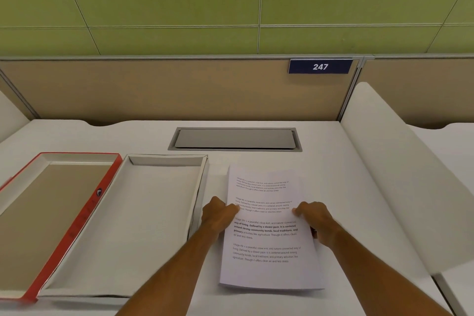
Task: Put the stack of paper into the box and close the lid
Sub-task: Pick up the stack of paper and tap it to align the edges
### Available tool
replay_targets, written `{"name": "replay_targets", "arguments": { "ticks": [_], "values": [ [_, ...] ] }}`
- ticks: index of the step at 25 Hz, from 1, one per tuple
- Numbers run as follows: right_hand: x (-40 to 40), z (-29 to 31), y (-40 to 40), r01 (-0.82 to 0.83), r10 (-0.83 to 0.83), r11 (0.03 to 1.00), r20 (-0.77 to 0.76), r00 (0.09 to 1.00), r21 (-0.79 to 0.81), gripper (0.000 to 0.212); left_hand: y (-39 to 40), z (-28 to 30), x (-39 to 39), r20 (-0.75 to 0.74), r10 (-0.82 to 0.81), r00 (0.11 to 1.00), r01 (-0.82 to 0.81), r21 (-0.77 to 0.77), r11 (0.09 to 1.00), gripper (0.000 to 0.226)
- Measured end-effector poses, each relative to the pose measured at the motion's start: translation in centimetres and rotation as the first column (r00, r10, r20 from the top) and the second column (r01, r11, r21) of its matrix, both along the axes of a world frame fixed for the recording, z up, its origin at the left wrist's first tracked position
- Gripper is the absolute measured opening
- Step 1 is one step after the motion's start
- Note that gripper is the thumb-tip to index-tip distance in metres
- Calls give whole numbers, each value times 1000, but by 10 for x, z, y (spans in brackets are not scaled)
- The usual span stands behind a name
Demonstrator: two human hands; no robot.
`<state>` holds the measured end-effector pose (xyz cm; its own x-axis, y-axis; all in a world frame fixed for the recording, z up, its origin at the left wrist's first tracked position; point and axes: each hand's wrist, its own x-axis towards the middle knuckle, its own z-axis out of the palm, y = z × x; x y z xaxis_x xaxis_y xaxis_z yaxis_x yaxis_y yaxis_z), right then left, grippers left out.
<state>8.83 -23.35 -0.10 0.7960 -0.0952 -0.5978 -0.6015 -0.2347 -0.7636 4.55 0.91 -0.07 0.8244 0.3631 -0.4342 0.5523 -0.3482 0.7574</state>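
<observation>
A stack of printed white paper (pixel 266 272) lies on the white desk, right of centre. My left hand (pixel 218 213) grips its left edge, thumb on top of the sheet. My right hand (pixel 314 220) grips its right edge the same way. An open white box (pixel 123 259) sits just left of the paper, with nothing inside it. The box's red-edged lid (pixel 77 223) lies upside down at the far left, touching the box.
A grey cable hatch (pixel 234 138) is set into the desk behind the paper. A tan partition with a blue "247" sign (pixel 320 67) closes the back. A white side divider (pixel 410 174) bounds the desk on the right.
</observation>
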Motion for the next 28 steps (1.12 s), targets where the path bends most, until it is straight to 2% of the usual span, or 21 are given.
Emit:
{"name": "replay_targets", "arguments": {
  "ticks": [3, 7, 10, 13, 16, 21, 24, 28],
  "values": [
    [1, 2, -5, -20, 21, 998, -20, 1000, 62, 13, 6, -4, -2, 0, 12, 1000, -12, -35, 999, 25],
    [5, 0, -8, -76, 78, 995, -24, 997, 65, 11, 13, -7, -1, 8, 82, 997, -81, -107, 991, 18],
    [5, 4, -10, -123, 122, 992, 29, 992, 22, 6, 13, 2, 0, 8, 134, 991, -127, -272, 954, 44],
    [5, 21, -15, -169, 160, 984, 160, 974, 46, 9, 17, 16, 2, 96, 104, 990, -69, -316, 946, 27],
    [10, 45, -19, -163, 129, 983, 307, 943, 88, 17, 21, 43, 3, 248, 89, 965, -11, -300, 954, 27],
    [10, 77, -21, -224, 107, 960, 522, 846, 167, 18, 26, 80, 1, 484, 35, 874, 71, -200, 977, 26],
    [3, 80, -21, -252, 105, 950, 570, 815, 184, 23, 28, 85, -6, 529, 2, 849, 100, -165, 981, 24],
    [-3, 77, -22, -293, 165, 946, 576, 801, 136, 29, 28, 79, -14, 512, -36, 858, 123, -137, 983, 22]
  ]
}}
